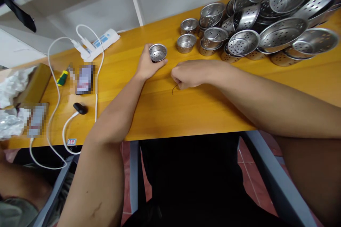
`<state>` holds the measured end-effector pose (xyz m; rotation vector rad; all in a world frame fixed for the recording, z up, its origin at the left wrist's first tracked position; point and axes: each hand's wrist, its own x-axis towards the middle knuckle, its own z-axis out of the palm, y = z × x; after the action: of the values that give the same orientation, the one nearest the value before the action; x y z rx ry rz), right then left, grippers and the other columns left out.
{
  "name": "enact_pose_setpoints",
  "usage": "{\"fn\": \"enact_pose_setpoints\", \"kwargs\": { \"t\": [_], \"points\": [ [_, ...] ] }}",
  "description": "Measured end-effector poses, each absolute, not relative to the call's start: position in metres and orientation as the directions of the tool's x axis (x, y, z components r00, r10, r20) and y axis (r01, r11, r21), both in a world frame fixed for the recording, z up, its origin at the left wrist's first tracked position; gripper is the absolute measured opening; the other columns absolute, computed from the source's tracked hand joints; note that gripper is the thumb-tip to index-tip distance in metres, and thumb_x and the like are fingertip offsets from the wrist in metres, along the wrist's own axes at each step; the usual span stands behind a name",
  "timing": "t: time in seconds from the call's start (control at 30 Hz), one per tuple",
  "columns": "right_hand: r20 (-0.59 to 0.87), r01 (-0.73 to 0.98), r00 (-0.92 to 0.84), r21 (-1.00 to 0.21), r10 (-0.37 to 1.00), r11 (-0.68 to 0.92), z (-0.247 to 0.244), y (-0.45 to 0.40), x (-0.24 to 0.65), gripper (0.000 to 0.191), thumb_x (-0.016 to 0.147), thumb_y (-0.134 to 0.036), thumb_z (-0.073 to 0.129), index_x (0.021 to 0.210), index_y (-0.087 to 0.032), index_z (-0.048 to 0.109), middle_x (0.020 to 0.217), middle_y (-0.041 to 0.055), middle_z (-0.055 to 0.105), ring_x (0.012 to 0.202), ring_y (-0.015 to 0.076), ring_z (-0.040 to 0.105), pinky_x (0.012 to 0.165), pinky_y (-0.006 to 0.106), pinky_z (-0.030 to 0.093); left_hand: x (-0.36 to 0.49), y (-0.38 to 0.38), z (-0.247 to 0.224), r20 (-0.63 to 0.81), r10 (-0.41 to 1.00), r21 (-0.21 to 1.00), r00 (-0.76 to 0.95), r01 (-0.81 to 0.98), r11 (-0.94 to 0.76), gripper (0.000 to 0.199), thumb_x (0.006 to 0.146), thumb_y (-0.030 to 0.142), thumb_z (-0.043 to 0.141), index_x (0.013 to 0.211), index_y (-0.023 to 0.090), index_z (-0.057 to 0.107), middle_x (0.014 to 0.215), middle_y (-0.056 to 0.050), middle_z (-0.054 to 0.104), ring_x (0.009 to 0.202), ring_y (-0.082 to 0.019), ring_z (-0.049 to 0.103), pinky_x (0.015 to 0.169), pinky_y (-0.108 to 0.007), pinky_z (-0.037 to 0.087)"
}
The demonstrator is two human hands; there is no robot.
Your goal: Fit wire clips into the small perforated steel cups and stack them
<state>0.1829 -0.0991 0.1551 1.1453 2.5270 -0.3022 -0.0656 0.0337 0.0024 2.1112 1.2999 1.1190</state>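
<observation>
My left hand (149, 63) is wrapped round a small perforated metal cup (158, 53), its open top facing up, on or just above the wooden table. To the right, my right hand (184, 74) is closed, with a thin dark wire (173, 89) sticking out below its fingers. The rest of the wire is hidden in the fist. Just beyond my right hand stand two similar small cups, the nearer cup (186, 43) and the farther cup (189, 26).
Stacked perforated metal cups (243, 42) of several sizes crowd the table's right side. On the left lie a power strip (102, 44) with white cables, a phone (85, 79), a green-yellow tool (62, 78), a black plug-like piece (80, 108) and a cardboard box (36, 85). Another person's leg (21, 181) shows lower left.
</observation>
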Motion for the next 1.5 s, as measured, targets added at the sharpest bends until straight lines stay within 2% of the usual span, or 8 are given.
{"fn": "enact_pose_setpoints", "kwargs": {
  "t": [0.3,0.47,0.57,0.7,0.93,1.1,1.27,1.5],
  "points": [
    [-0.363,0.669,-0.695,-0.011,0.621,0.743,0.147,-0.096,0.183,0.006,0.104,-0.02,0.094,0.102,-0.016,0.089,0.087,0.0108,0.08,0.084,0.0323,0.077,0.073,0.039,0.042,-0.066,0.031,0.004,0.433,0.875,0.722,0.215,0.499,-0.48,0.09,0.077,0.05,0.116,0.142,0.032,0.057,0.148,-0.008,0.078,0.149,-0.036,0.077,0.141,-0.062,0.057],
    [-0.349,0.632,-0.724,0.01,0.595,0.775,0.144,-0.092,0.188,0.01,0.109,-0.024,0.088,0.106,-0.014,0.088,0.092,0.0119,0.081,0.081,0.0287,0.074,0.068,0.037,0.034,-0.065,0.032,0.005,0.435,0.877,0.72,0.203,0.508,-0.474,0.091,0.076,0.053,0.117,0.141,0.032,0.057,0.146,-0.008,0.078,0.149,-0.037,0.077,0.141,-0.064,0.057],
    [-0.286,0.64,-0.75,-0.082,0.597,0.764,0.135,-0.082,0.194,0.005,0.102,-0.021,0.085,0.098,-0.02,0.085,0.089,0.0062,0.079,0.075,0.0249,0.068,0.067,0.037,0.034,-0.065,0.033,0.004,0.442,0.877,0.717,0.191,0.512,-0.473,0.093,0.074,0.053,0.117,0.141,0.032,0.056,0.144,-0.008,0.078,0.145,-0.036,0.078,0.138,-0.063,0.059],
    [-0.117,0.581,-0.804,-0.362,0.583,0.729,0.12,-0.065,0.2,0.01,0.094,-0.014,0.083,0.096,-0.022,0.078,0.086,-0.0001,0.076,0.08,0.0226,0.067,0.073,0.034,0.04,-0.065,0.034,0.004,0.471,0.866,0.707,0.166,0.515,-0.484,0.094,0.077,0.051,0.116,0.145,0.031,0.053,0.143,-0.009,0.077,0.147,-0.036,0.078,0.14,-0.061,0.059],
    [0.004,0.349,-0.76,-0.841,0.65,0.413,0.108,-0.05,0.206,0.023,0.094,-0.022,0.09,0.113,-0.022,0.078,0.08,-0.0032,0.069,0.072,0.0183,0.064,0.068,0.03,0.048,-0.063,0.031,0.015,0.537,0.824,0.675,0.179,0.495,-0.547,0.099,0.076,0.073,0.113,0.146,0.033,0.055,0.145,-0.008,0.078,0.145,-0.035,0.08,0.14,-0.06,0.059],
    [-0.012,0.301,-0.714,-0.908,0.7,0.291,0.096,-0.041,0.211,0.026,0.1,-0.04,0.097,0.102,-0.021,0.08,0.075,-0.0007,0.07,0.064,0.0169,0.064,0.061,0.03,0.046,-0.061,0.029,0.021,0.556,0.811,0.665,0.181,0.488,-0.565,0.102,0.071,0.086,0.109,0.143,0.034,0.06,0.146,-0.009,0.077,0.146,-0.036,0.078,0.14,-0.061,0.059],
    [-0.001,0.232,-0.736,-0.94,0.677,0.25,0.085,-0.032,0.215,0.045,0.1,-0.061,0.101,0.111,-0.021,0.086,0.072,-0.0018,0.07,0.058,0.0144,0.056,0.054,0.028,0.039,-0.065,0.035,0.015,0.575,0.802,0.659,0.16,0.489,-0.571,0.099,0.073,0.089,0.105,0.141,0.032,0.061,0.145,-0.01,0.075,0.145,-0.037,0.076,0.141,-0.062,0.057],
    [0.01,0.247,-0.72,-0.931,0.694,0.268,0.085,-0.031,0.214,0.046,0.102,-0.06,0.101,0.121,-0.02,0.088,0.072,-0.0029,0.069,0.064,0.0162,0.058,0.058,0.029,0.04,-0.067,0.04,0.008,0.567,0.813,0.677,0.129,0.49,-0.55,0.105,0.079,0.091,0.1,0.152,0.032,0.053,0.147,-0.012,0.075,0.147,-0.037,0.077,0.143,-0.062,0.055]
  ]
}}
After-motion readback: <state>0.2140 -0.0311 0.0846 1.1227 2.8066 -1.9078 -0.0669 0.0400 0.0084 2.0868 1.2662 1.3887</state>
